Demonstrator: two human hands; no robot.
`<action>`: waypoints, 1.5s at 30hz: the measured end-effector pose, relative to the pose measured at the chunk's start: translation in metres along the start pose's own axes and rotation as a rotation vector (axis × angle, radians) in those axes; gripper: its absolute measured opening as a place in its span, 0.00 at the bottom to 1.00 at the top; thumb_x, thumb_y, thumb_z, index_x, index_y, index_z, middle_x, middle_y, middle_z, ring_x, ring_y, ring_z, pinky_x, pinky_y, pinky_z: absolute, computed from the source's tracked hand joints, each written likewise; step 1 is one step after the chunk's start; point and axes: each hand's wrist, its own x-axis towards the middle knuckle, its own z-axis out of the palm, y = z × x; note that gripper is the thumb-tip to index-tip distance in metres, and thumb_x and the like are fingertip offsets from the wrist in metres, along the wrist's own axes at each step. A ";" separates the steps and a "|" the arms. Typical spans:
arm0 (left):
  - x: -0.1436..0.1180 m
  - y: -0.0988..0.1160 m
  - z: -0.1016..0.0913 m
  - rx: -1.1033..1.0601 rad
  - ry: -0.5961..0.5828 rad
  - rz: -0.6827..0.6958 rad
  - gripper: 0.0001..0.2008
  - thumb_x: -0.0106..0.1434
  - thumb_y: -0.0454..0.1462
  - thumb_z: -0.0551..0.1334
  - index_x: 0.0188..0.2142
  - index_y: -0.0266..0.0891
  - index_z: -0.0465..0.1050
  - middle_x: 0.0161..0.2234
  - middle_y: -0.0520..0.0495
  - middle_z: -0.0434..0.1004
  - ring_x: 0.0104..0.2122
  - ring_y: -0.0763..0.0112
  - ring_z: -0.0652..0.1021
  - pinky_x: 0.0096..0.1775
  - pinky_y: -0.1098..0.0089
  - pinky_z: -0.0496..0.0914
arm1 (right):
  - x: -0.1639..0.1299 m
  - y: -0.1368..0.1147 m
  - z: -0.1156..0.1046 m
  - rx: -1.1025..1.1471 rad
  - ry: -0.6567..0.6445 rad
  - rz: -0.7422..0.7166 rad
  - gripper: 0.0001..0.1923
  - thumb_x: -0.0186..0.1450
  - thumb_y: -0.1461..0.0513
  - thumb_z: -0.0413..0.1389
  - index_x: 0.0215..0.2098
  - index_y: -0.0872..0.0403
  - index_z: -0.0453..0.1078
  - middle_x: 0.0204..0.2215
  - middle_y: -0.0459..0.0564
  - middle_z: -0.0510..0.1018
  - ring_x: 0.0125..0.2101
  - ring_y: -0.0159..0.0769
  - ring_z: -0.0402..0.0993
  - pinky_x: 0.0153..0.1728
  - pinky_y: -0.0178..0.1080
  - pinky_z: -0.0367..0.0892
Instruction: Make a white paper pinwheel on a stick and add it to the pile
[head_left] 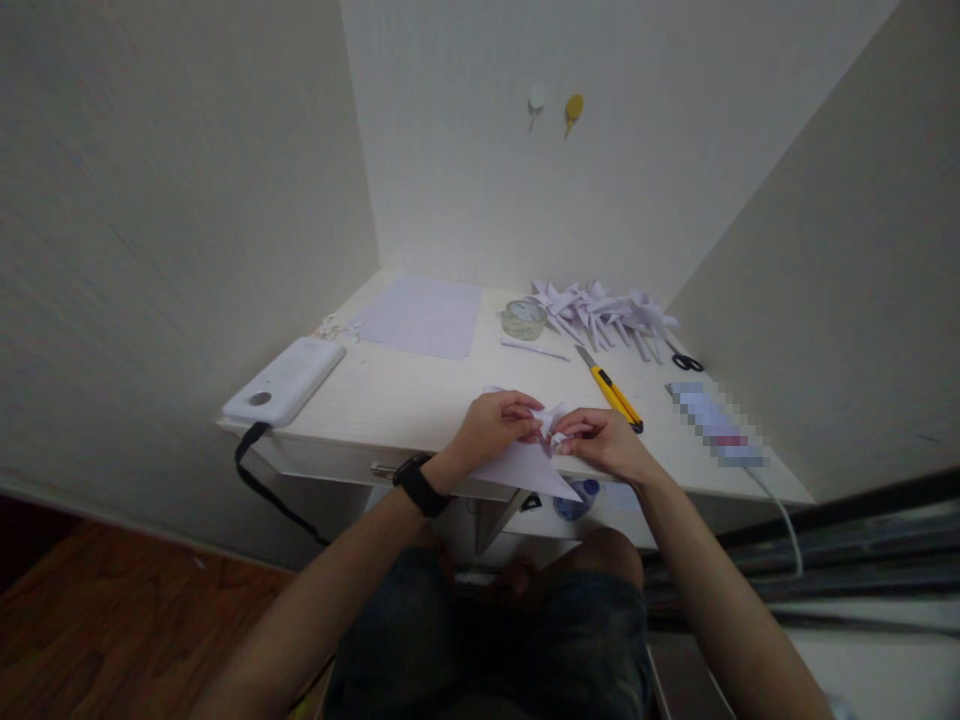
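While both hands meet at the near edge of the desk [390, 400], just below the centre of the frame, they pinch a folded white paper piece [534, 462] between them: the left hand [491, 425], with a dark watch [420, 485] on its wrist, grips the upper folds with thumb and fingers, and the right hand [600, 440] closes on the same small folded part from the other side. A long pointed flap of the paper hangs down past the desk edge toward the lap. Such a sheet looks very light, thin and limp where it is single, stiffer only along the creases, so it is probably best held at the folded corners with fingertips, gently, since it would crumple or tear easily. Right of centre lies a yellow utility knife [611, 392], and further back a roll of clear tape [523, 318], a heap of finished folded paper pieces [600, 312], black scissors [686, 361] and a flat white sheet [424, 315]. At middle left rests a white power bank [285, 380].
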 end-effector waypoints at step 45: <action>-0.004 0.012 0.002 0.088 0.007 -0.045 0.11 0.54 0.29 0.67 0.38 0.34 0.78 0.28 0.48 0.82 0.27 0.70 0.81 0.31 0.73 0.75 | -0.001 -0.003 0.008 -0.240 0.114 -0.086 0.21 0.46 0.49 0.71 0.32 0.53 0.78 0.28 0.47 0.79 0.24 0.32 0.62 0.26 0.37 0.57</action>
